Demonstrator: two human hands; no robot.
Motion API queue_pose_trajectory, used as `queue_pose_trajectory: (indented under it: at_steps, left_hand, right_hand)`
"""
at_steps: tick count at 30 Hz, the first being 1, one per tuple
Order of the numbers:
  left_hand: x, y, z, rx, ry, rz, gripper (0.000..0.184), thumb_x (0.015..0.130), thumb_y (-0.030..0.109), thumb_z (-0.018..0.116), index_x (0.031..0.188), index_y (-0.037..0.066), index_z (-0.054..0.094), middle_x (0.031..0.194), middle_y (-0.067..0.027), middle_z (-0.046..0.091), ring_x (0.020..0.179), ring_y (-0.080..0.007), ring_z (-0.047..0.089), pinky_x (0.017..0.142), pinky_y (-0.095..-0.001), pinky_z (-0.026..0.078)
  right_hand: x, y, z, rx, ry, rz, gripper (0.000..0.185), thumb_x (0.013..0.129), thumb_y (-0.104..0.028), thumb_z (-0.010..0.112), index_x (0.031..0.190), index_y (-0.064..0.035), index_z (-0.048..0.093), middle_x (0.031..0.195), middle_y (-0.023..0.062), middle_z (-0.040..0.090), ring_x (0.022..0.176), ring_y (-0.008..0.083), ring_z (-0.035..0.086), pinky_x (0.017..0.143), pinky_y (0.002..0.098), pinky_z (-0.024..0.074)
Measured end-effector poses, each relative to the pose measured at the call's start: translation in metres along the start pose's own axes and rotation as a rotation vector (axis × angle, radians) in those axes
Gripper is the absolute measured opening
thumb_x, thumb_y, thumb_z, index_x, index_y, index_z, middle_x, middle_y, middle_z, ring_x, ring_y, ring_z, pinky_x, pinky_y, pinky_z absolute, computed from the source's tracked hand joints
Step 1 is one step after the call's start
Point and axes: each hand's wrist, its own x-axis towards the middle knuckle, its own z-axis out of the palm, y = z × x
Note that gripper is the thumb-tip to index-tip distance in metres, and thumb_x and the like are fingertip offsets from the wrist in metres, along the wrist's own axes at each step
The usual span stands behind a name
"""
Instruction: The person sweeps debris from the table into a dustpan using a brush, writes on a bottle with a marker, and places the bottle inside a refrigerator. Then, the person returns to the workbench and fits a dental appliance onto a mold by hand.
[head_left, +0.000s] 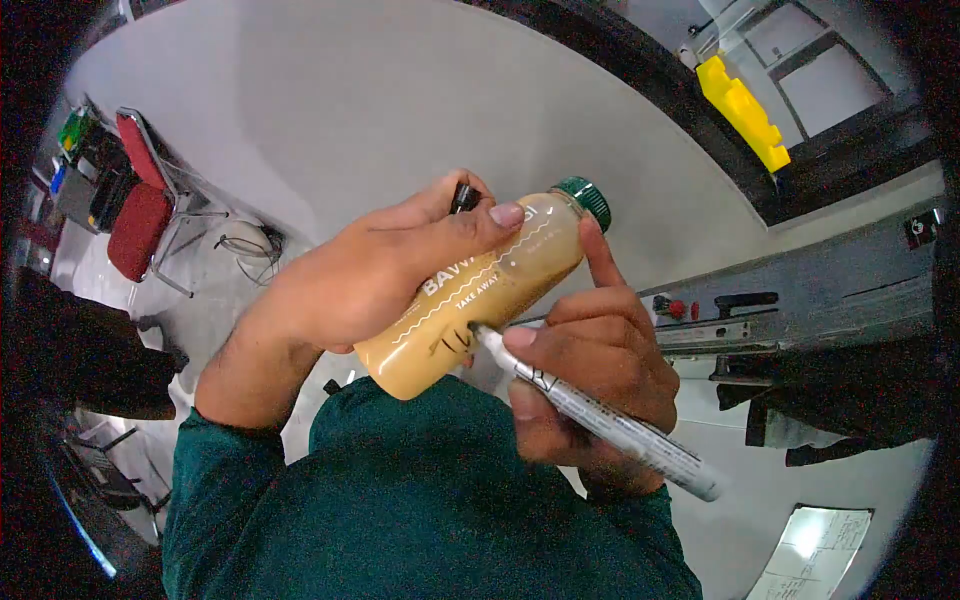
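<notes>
A bottle [400, 365] of yellowish drink, with white lettering and a dark green cap [583, 203], is tilted in front of my chest. My left hand [400, 245] is closed around its side and also has a small black marker cap [464, 198] between its fingers. In my right hand [600, 370] is a silver-white marker [620, 430], its dark tip against the bottle near some black handwritten strokes [452, 341]. The index finger of my right hand reaches up to the bottle's neck.
A red chair [143, 215] stands at the left, near a bundle of cables [250, 245]. A yellow object [742, 112] lies on a dark ledge at the upper right. Dark cloth [850, 405] hangs at the right, above a whiteboard [812, 555].
</notes>
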Motion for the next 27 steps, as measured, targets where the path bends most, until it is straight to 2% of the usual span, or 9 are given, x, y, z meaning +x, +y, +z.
queue_pose_trajectory:
  at_steps: [3,7,10,15,17,23,27]
  left_hand:
    - [0.002,-0.004,-0.001,-0.024,-0.005,0.01,0.043,0.096,0.049,0.054,0.111,0.008,0.053,0.084,-0.0061,0.059,0.075,-0.0102,0.062,0.061,-0.0247,0.051]
    - [0.001,0.001,0.001,-0.197,-0.041,-0.098,0.044,0.095,0.048,0.056,0.112,0.008,0.051,0.083,-0.0068,0.06,0.068,-0.0126,0.065,0.052,-0.0269,0.053]
    - [0.004,-0.004,0.001,-0.203,-0.048,-0.065,0.045,0.094,0.048,0.057,0.112,0.008,0.049,0.082,-0.008,0.061,0.064,-0.0153,0.066,0.048,-0.0284,0.054]
    - [0.005,-0.004,0.0,-0.322,-0.086,-0.128,0.046,0.094,0.049,0.057,0.111,0.007,0.047,0.083,-0.0098,0.062,0.063,-0.0174,0.066,0.048,-0.03,0.055]
    - [0.005,-0.002,0.001,-0.345,-0.087,-0.142,0.047,0.093,0.05,0.058,0.111,0.007,0.047,0.083,-0.0099,0.062,0.063,-0.0175,0.066,0.048,-0.0303,0.055]
    - [0.002,0.005,0.002,-0.264,-0.064,-0.135,0.047,0.094,0.049,0.057,0.111,0.007,0.049,0.082,-0.0094,0.061,0.063,-0.0174,0.066,0.049,-0.0309,0.055]
    - [0.006,-0.008,0.003,-0.315,-0.024,-0.097,0.047,0.094,0.049,0.057,0.112,0.007,0.049,0.082,-0.009,0.061,0.064,-0.0171,0.066,0.049,-0.0306,0.056]
  right_hand:
    - [-0.001,0.001,-0.005,0.021,-0.014,0.016,0.017,0.076,-0.013,0.064,0.092,-0.0066,0.064,0.076,0.0044,0.059,0.076,0.02,0.059,0.105,0.066,0.0359]
    - [-0.004,0.002,-0.005,0.083,0.028,0.042,0.018,0.077,-0.014,0.065,0.092,-0.0055,0.062,0.08,0.0054,0.06,0.079,0.0205,0.058,0.105,0.0653,0.036]
    - [-0.002,0.003,-0.005,0.053,0.01,0.037,0.017,0.077,-0.015,0.065,0.09,-0.0046,0.062,0.081,0.0059,0.061,0.079,0.0208,0.058,0.106,0.064,0.0364]
    - [0.001,-0.001,0.0,0.014,0.034,0.052,0.015,0.075,-0.015,0.065,0.084,-0.0031,0.065,0.079,0.0057,0.06,0.079,0.0209,0.058,0.106,0.0626,0.0372]
    - [0.0,0.0,-0.005,0.0,-0.021,0.047,0.015,0.074,-0.014,0.065,0.083,-0.0029,0.066,0.079,0.0057,0.06,0.08,0.0211,0.059,0.105,0.0626,0.0376]
    - [0.004,-0.002,-0.004,0.01,0.004,0.058,0.016,0.074,-0.012,0.065,0.086,-0.0023,0.066,0.08,0.0061,0.061,0.078,0.0205,0.059,0.106,0.0607,0.0381]
    - [0.003,0.0,-0.004,0.01,0.001,0.051,0.019,0.075,-0.011,0.064,0.091,-0.0019,0.066,0.081,0.0068,0.061,0.077,0.0207,0.058,0.105,0.0597,0.0391]
